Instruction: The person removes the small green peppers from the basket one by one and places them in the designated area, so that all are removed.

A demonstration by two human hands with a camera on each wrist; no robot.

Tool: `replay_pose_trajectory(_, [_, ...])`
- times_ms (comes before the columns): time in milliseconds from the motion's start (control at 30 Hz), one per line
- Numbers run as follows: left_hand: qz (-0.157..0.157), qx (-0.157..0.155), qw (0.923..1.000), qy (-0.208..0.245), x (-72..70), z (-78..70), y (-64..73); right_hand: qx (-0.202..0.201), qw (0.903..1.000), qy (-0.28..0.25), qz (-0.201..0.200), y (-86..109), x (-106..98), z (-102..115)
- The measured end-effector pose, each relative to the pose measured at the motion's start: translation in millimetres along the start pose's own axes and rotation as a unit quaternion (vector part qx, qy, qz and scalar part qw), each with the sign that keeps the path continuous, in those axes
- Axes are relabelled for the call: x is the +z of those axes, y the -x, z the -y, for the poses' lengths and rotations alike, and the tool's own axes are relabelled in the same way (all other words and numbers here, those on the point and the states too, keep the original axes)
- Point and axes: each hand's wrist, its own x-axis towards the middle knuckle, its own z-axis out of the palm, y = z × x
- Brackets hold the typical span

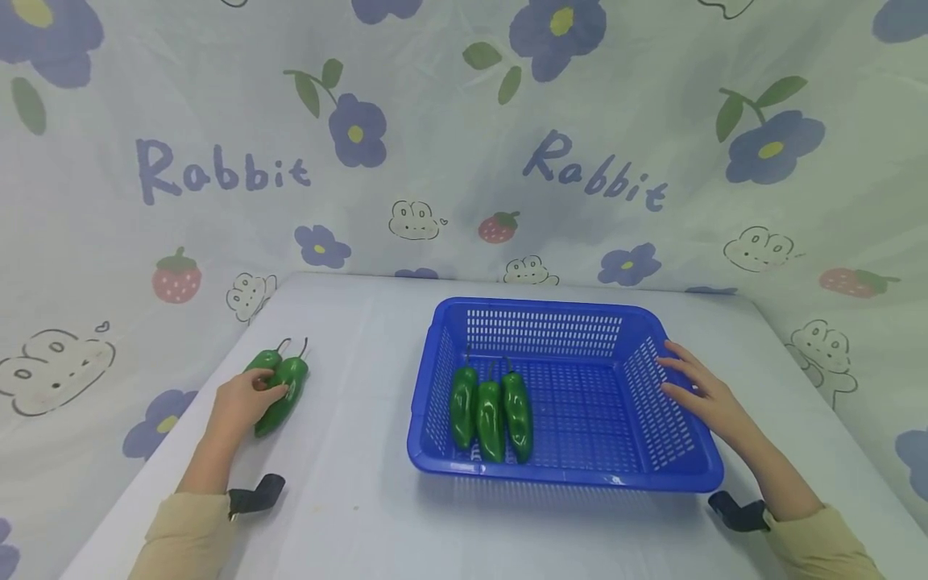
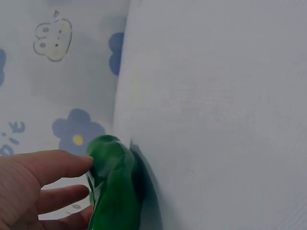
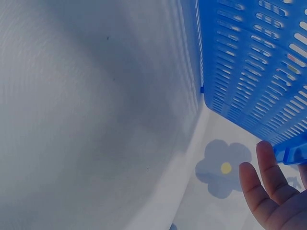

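Note:
At the table's left, my left hand (image 1: 242,399) is over two green peppers. Its thumb touches the top of the nearer pepper (image 1: 290,383), and the index fingertip lies close to the gap between the two. The other pepper (image 1: 263,360) is partly behind the hand. In the left wrist view, the fingertips stop at the upper side of the pepper (image 2: 117,191), not wrapped round it. My right hand (image 1: 706,399), fingers spread, overlaps the right rim of a blue plastic basket (image 1: 565,477). Three green peppers, the middle one (image 1: 490,423) among them, lie side by side in its left part.
A white cloth covers the table (image 1: 348,483). Behind it hangs a patterned curtain (image 1: 449,145) with flowers, rabbits and strawberries. A black wrist device (image 1: 257,494) sits on the left wrist, and another device (image 1: 735,513) on the right.

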Motion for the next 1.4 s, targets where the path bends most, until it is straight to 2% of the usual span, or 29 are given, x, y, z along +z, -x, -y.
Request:
replay_pose_trajectory(167, [-0.011,0.011,0.9998,0.009,-3.6,-3.4,2.2,0.000,1.0000,-0.001,0.000,-0.3,0.0,-0.4])
replay_pose_trajectory(400, [-0.005,0.007,0.9996,0.026,-9.8,-17.1,6.2,-0.001,1.0000,0.000,-0.001,0.0,0.4,-0.8])
replay_pose_trajectory(667, [-0.002,0.047,0.9981,0.039,-18.0,-32.7,10.3,0.000,1.0000,0.007,-0.003,0.2,1.3,-0.7])
replay_pose_trajectory(833, [0.011,0.069,0.9952,0.069,-22.8,-47.2,12.3,-0.002,1.0000,0.009,-0.001,0.6,1.2,-0.5])
replay_pose_trajectory(1133, [0.022,0.109,0.9876,0.112,-30.9,-82.0,22.6,-0.003,1.0000,0.003,0.000,0.7,1.0,1.0])
replay_pose_trajectory(1400, [0.066,0.167,0.9711,0.157,-39.1,-137.6,36.5,-0.002,1.0000,0.001,-0.001,0.8,0.3,1.0])
